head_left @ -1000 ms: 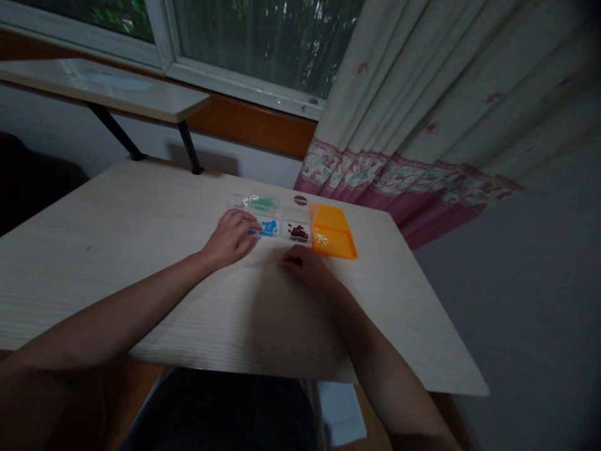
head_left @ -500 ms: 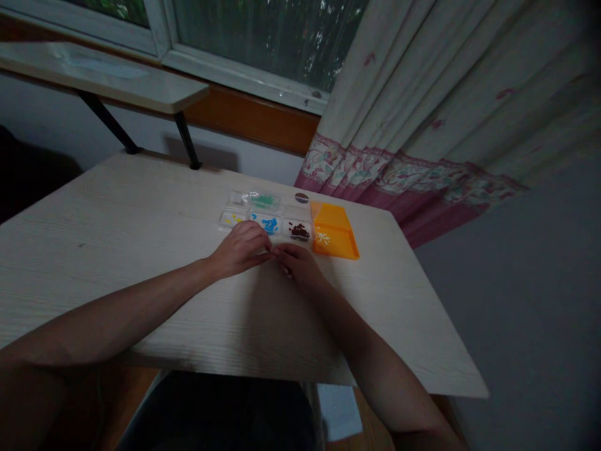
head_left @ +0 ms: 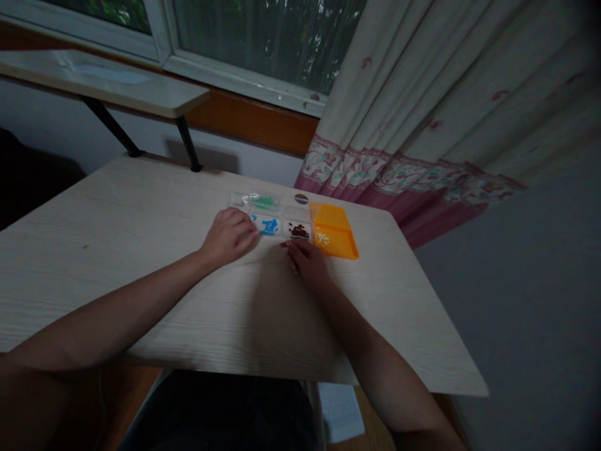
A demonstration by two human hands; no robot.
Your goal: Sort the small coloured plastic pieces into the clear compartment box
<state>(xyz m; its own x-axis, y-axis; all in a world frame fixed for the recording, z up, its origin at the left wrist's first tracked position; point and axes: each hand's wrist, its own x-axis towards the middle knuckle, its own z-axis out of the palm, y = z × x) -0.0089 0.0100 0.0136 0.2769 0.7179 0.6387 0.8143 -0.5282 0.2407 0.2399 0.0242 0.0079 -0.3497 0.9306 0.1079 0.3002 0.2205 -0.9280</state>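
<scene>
1. While the clear, shallow plastic container with rows of compartments (head_left: 292, 213) is lying toward the far edge of the pale wood-grain bench (head_left: 141, 219), the bare left hand (head_left: 229, 237) is covering its near-left part, perhaps for steadying it.

2. The left fingers are bending inward and lying close together, just beside the small bright blue pieces (head_left: 270, 226). The knuckles are hiding the tips, so I cannot tell whether they are touching the plastic or pinching anything.

3. The bare right hand (head_left: 307, 260) is hanging just in front of the small dark brown pieces (head_left: 299, 232), thumb and forefinger pointing leftward with their tips coming near each other. Shadow is blurring them; I cannot tell if something tiny is being pinched. The posture is suggesting fingertip work rather than a whole-hand grasp.

4. Blue pieces are lying loose in one near compartment, brown ones in the next to the right, and small green pieces (head_left: 264, 202) in a far compartment behind the blue. Separating by colour is probably making each kind easy to pick out.

5. A bright orange, two-section plastic tray (head_left: 345, 245) is lying flat alongside the container's right side, likely for staying within the right hand's reach. Small white pieces (head_left: 323, 238) are scattering across the left part of its near section.
</scene>
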